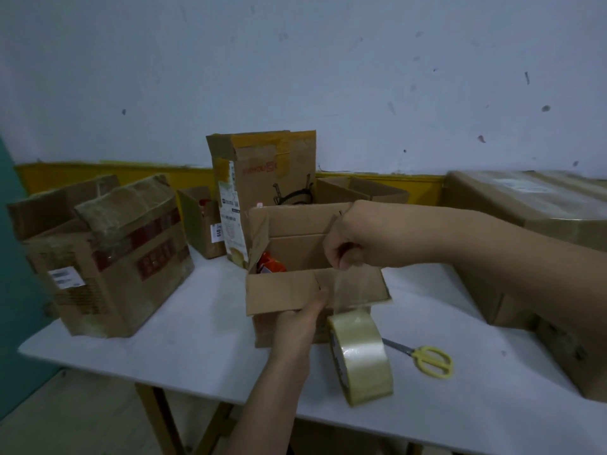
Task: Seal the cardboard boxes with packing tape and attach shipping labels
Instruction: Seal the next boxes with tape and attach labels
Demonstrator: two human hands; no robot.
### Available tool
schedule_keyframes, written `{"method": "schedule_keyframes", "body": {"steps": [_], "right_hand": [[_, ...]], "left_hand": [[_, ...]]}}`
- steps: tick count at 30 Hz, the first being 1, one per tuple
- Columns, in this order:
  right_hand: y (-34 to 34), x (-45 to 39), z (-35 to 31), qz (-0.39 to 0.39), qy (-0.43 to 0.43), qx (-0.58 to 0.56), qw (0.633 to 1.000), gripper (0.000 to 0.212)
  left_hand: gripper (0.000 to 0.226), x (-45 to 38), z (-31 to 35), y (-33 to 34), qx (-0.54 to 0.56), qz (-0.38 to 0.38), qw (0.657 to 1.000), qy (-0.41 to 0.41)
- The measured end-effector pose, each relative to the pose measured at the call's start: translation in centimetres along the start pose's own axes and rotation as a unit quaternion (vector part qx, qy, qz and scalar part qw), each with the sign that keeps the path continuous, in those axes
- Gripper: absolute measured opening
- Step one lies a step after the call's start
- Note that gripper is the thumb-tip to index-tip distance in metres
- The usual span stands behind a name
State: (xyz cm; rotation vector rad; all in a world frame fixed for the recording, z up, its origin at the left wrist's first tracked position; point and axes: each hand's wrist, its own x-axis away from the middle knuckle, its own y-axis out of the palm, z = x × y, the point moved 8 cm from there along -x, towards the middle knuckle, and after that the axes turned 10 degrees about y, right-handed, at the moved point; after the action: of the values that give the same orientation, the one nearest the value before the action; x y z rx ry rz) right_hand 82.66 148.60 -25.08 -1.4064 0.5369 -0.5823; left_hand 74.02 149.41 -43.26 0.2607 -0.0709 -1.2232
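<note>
A white worktop (203, 349) stands against a pale blue-grey wall (328, 60) that carries many small dark marks, and a yellow band (98, 174) runs along the foot of the wall. On the left edge there is a teal surface (13, 257).

In the middle of the worktop sits an open box (295, 244), with something red (269, 262) inside it. The left hand (300, 318) holds the near flap (282, 290) of this box, fingers on top of the flap. The right hand (348, 239) is above the box, and its fingers pinch the free end of the clear tape strip (341, 287), which goes down to the tape roll (361, 354). The roll hangs at the front of the box; it seems not to rest on the worktop, but the view is not clear here.

Yellow scissors (427, 357) lie on the worktop just right of the roll. On the left stands a taped box (108, 267) with a white label (65, 277). Behind the open box are a tall box (262, 185) and a small box (203, 224). A large carton (542, 224) fills the right side.
</note>
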Motion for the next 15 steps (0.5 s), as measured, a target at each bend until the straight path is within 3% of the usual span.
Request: {"method": "schedule_keyframes", "body": {"steps": [3,10,15], "right_hand": [[0.8,-1.7,0.2,-0.006,0.000,0.000,1.000,0.016],[3.3,-5.9,1.5,-0.052,0.014,-0.021,0.998,0.010],[4.0,-8.5,2.8,-0.065,0.034,-0.058,0.996,0.009]], "left_hand": [[0.040,0.1,-1.2,-0.2,0.010,-0.009,1.000,-0.027],[0.037,-0.5,-3.3,-0.1,0.057,-0.053,0.995,-0.069],[0.038,-1.2,-4.5,0.1,0.090,-0.044,0.991,-0.089]]}}
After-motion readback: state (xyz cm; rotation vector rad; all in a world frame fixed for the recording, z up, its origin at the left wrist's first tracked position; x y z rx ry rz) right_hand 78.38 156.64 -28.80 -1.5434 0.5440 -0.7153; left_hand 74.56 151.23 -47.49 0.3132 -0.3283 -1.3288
